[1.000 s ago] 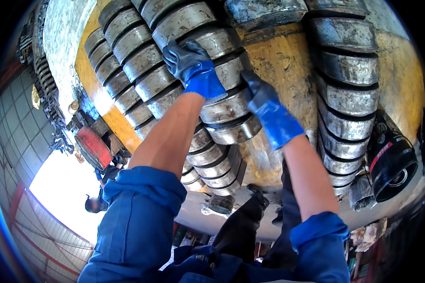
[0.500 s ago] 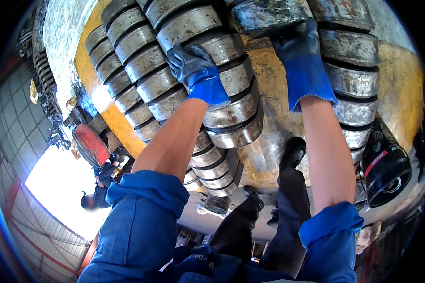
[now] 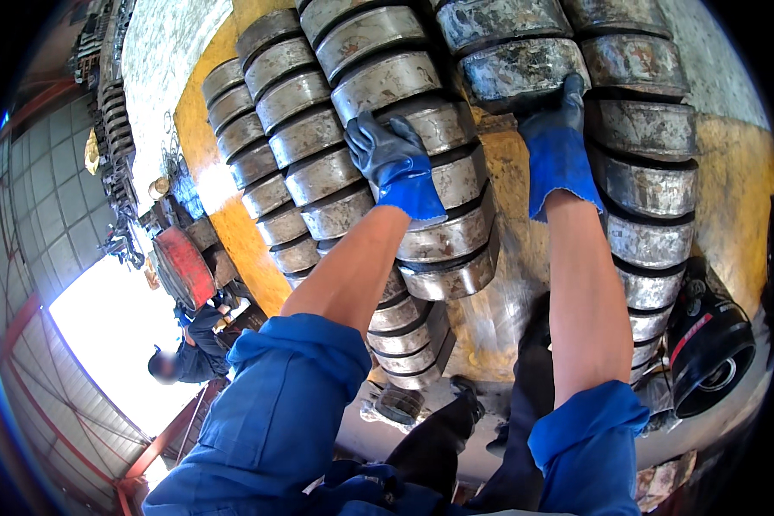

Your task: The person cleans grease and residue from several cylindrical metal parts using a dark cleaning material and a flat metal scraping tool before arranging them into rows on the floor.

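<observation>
Left hand point(image 3: 392, 162) at twelve o'clock, spread loosely over metal blocks point(image 3: 439, 125), right hand point(image 3: 554, 129) at one, thumb against dark block point(image 3: 525, 67), cannot tell grip

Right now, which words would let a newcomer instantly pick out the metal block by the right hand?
On the worn yellow surface, find the rightmost long row of metal blocks. Just left of its far part sits another row, stained dark. The target is that row's nearest metal block, the only one with the right hand at its near edge.
</observation>
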Demonstrator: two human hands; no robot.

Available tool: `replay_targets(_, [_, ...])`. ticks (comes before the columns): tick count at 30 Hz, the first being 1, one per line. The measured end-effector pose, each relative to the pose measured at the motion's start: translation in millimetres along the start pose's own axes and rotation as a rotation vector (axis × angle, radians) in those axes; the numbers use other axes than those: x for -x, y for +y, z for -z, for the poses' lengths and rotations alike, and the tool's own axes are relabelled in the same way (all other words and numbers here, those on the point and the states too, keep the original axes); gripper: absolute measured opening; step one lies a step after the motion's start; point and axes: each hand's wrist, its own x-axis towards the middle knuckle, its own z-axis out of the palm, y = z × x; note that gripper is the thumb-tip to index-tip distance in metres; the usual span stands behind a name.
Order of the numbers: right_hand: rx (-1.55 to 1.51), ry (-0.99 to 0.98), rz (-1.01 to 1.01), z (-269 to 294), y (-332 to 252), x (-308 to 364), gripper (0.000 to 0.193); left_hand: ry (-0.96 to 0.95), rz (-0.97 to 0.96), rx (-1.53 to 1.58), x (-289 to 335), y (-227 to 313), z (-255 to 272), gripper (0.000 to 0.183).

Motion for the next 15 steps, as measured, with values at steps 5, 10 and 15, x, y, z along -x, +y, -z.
replay_targets(5, [-0.013, -0.066, -0.02, 8.8, 2.8, -5.0, 0.044, -0.092, 0.052, 0.029, 1.9, -2.3, 2.3, 0.048])
replay_targets(10, [-0.041, -0.05, -0.004, 12.5, -0.3, -1.2, 0.046, -0.08, 0.051, 0.039, 2.8, 3.9, 2.1, 0.047])
replay_targets(15, [-0.079, -0.16, 0.051, 31.8, 5.6, 31.0, 0.058, -0.047, 0.04, 0.041, 0.4, -2.5, 6.0, 0.046])
